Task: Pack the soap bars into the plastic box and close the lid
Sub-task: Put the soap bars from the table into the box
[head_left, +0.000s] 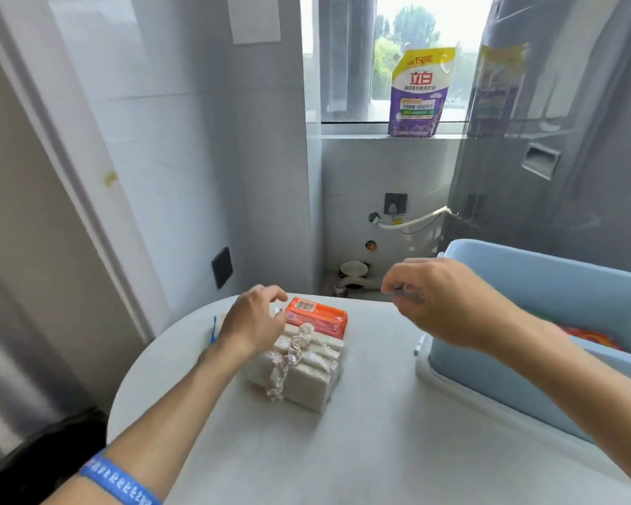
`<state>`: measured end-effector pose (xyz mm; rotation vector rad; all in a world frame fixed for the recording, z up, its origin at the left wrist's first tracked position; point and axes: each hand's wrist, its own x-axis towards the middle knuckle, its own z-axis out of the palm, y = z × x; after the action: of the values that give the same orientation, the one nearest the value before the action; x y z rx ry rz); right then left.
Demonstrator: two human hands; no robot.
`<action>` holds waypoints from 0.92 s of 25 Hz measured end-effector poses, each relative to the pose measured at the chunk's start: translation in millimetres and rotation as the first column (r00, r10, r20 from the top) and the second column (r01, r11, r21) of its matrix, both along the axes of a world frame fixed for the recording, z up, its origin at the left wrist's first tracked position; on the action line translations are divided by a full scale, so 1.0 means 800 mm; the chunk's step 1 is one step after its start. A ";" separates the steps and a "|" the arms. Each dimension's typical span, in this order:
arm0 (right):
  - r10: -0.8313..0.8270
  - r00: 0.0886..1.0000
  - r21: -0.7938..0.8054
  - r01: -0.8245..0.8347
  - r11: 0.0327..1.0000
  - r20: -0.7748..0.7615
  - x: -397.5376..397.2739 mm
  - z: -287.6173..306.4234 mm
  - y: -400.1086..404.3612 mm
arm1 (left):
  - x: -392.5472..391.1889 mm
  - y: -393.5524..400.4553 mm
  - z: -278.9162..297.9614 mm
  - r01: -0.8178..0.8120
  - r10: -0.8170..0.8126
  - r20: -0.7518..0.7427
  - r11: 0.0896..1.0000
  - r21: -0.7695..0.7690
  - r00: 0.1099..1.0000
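Observation:
A bundle of pale grey soap bars [299, 373] tied with a beaded string lies in the middle of the round white table [343, 450]. Behind it lies an orange-wrapped soap bar [321, 317]. My left hand [252, 322] hovers over the far left of the bundle, fingers curled and apart, touching the orange bar's left end; a blue-edged packet [215, 328] peeks out behind it. My right hand [441, 300] hangs in the air left of the light blue plastic box [547, 286], fingers loosely curled, holding nothing I can see. An orange item [591, 337] lies inside the box.
A white lid or tray [463, 390] lies under the box at the table's right. A purple and yellow detergent pouch [419, 92] stands on the windowsill. Tiled walls, pipes and a hose are behind the table. A dark object sits at the lower left.

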<state>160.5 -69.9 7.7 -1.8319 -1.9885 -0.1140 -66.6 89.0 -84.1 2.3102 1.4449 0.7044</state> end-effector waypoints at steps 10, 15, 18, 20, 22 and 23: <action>-0.253 0.926 -0.411 0.122 0.903 -0.281 -0.065 -0.117 0.175 | -0.091 0.065 -0.082 0.046 -0.087 -0.238 0.984 -0.171 0.968; -0.260 0.951 -0.530 0.135 0.837 -0.168 -0.055 -0.134 0.199 | -0.080 0.071 -0.073 -0.035 0.021 -0.237 0.998 -0.055 0.971; -0.291 0.954 -0.543 0.210 0.813 -0.068 -0.047 -0.143 0.197 | -0.077 0.068 -0.071 -0.060 0.050 -0.256 0.998 -0.028 0.965; -0.284 0.957 -0.517 0.218 0.828 -0.052 -0.045 -0.151 0.187 | -0.080 0.066 -0.071 -0.051 0.028 -0.240 0.994 -0.092 0.970; -0.292 0.955 -0.490 0.230 0.841 -0.051 -0.041 -0.157 0.177 | -0.081 0.062 -0.073 -0.054 0.025 -0.281 0.994 -0.093 0.959; -0.324 0.942 -0.489 0.243 0.838 -0.086 -0.040 -0.154 0.171 | -0.081 0.061 -0.074 -0.072 0.047 -0.304 0.995 -0.069 0.952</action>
<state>128.8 67.1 -115.4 -2.3478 -1.7124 0.4673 -131.4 137.9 -143.7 2.3991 1.6447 0.3091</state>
